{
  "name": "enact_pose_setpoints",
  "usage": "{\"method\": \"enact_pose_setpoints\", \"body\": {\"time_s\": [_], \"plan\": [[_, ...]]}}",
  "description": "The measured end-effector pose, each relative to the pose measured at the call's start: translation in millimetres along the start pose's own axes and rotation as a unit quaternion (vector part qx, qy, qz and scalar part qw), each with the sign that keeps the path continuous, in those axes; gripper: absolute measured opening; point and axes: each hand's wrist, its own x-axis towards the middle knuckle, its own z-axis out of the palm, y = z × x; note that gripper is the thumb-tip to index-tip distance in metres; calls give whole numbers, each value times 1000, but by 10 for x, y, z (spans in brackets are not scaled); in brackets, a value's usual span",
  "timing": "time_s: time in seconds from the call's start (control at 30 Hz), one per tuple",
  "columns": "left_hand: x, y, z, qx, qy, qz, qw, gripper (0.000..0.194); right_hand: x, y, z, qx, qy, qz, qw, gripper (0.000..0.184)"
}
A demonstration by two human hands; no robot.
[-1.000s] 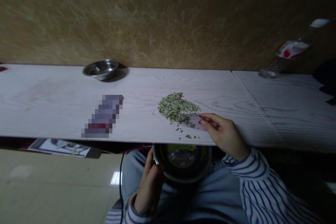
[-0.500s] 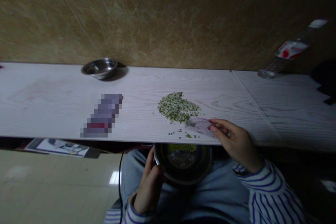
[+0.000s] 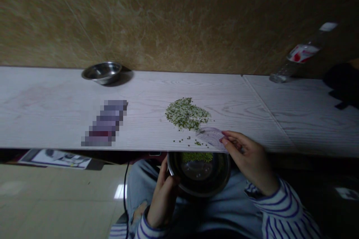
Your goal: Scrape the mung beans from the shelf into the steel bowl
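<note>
My left hand point(image 3: 164, 194) grips the rim of a metal bowl point(image 3: 200, 191) below the table's front edge, over my lap. Green mung beans point(image 3: 198, 157) lie inside it, along the side by the table. Between the thumb and fingers of my right hand point(image 3: 249, 157) is a clear, purplish protractor point(image 3: 213, 137), its far end touching or close to the near side of a pile. That pile point(image 3: 186, 114) mixes mung beans with white grains that look like rice. A few loose mung beans point(image 3: 198, 143) lie between the pile and the edge.
A small steel bowl point(image 3: 102, 74) stands by the wall at the left, behind a pixelated flat object point(image 3: 104, 123). A clear plastic bottle point(image 3: 303, 53) with a red-and-white label stands at the right, near a black item point(image 3: 340, 86). The white wood-grain table point(image 3: 146, 127) is narrow.
My right hand has drawn the protractor slightly toward the table's front edge. My left hand still holds the bowl; the whole view has shifted slightly.
</note>
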Motion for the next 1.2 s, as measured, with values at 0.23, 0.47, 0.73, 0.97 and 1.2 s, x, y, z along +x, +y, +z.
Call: {"method": "enact_pose_setpoints", "body": {"time_s": [0.23, 0.47, 0.73, 0.97, 1.2], "plan": [[-26, 17, 34, 2, 11, -1, 1000, 65, -118, 46, -194, -34, 8, 37, 999, 27], [-17, 3, 25, -2, -12, 6, 1000, 66, -227, 68, -233, -34, -3, 39, 999, 26], [-31, 8, 35, 0, 9, -4, 1000, 68, -240, 7, -151, -37, -2, 18, 999, 25], [-34, 21, 46, 9, 11, -9, 1000, 69, -192, 27, -150, -38, -2, 20, 999, 26], [-19, 21, 23, 13, 4, 1, 1000, 68, -140, -33, -134, -32, 9, 27, 999, 26]]}}
